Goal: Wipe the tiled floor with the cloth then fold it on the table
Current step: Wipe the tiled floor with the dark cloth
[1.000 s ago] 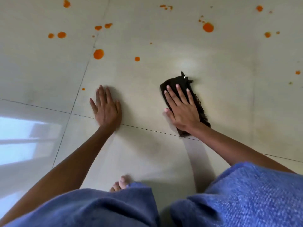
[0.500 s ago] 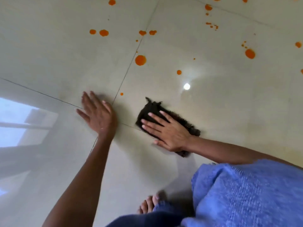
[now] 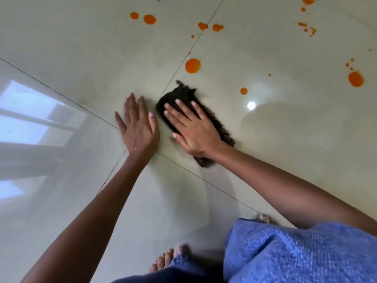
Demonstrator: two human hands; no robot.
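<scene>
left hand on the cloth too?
No. The left hand lies flat on the bare floor beside the cloth; only the right hand presses it.

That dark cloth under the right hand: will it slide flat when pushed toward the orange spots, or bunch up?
The cloth looks soft and frayed, so probably floppy; its free front edge may bunch. The right hand lies flat on it, which should keep it spread. The glossy floor likely lets it slide easily.

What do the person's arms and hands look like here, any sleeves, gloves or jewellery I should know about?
Both forearms are bare up to the edge of the frame, with no sleeves showing. The left hand and right hand wear no gloves, and no rings, watch or bracelets are visible. The fingernails are short and unpainted. A blue textured garment covers the knees below the arms.
</scene>
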